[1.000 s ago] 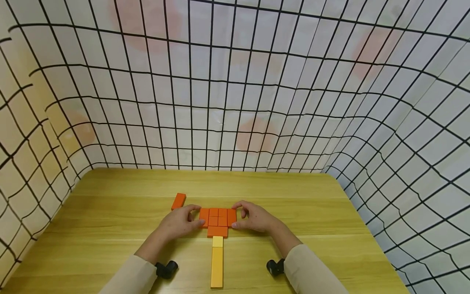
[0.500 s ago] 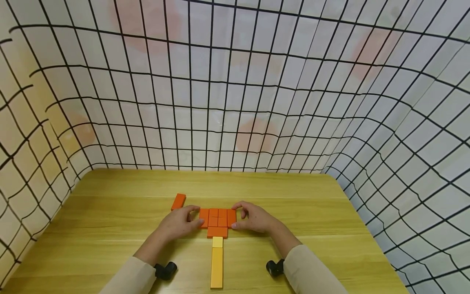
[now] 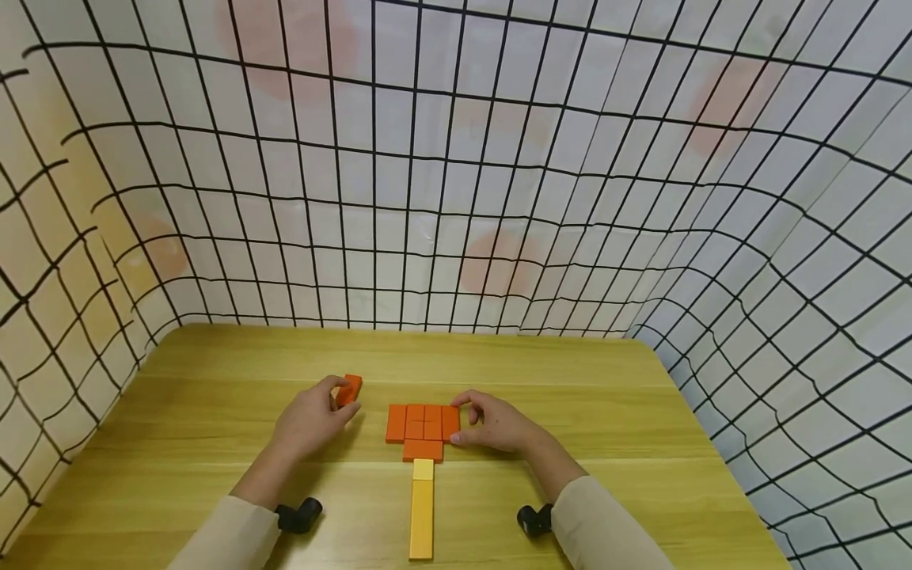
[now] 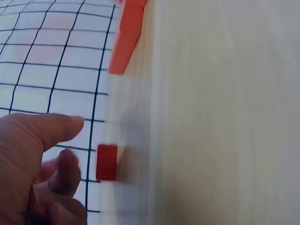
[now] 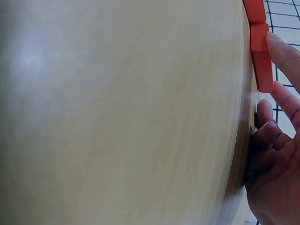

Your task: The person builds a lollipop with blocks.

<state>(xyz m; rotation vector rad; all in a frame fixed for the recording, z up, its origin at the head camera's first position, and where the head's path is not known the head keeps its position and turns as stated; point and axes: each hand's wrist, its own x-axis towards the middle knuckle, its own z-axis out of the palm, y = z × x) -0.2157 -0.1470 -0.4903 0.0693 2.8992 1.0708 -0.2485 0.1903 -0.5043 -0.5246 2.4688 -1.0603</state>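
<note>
My left hand (image 3: 309, 418) is held just beside a loose orange block (image 3: 354, 382), left of the arranged pieces. In the left wrist view its thumb and index finger are apart from that block (image 4: 107, 162), with a gap showing. My right hand (image 3: 496, 422) pinches the rightmost upright orange block (image 3: 450, 423) of the group, with the index finger at its far end and the thumb at its near end. Several orange blocks (image 3: 415, 430) lie flat against one another there, above a crosswise orange block (image 3: 423, 450). A small yellow square (image 3: 423, 469) and a long yellow bar (image 3: 422, 518) run below.
All the pieces lie on a wood-grain table (image 3: 570, 364). A black grid net (image 3: 435, 214) in front of pale sheeting encloses its back and sides. Black wrist cameras sit at both sleeve cuffs.
My left hand has left the leftmost upright block of the group and moved left and away from me to the loose orange block. The right hand has stayed in place.
</note>
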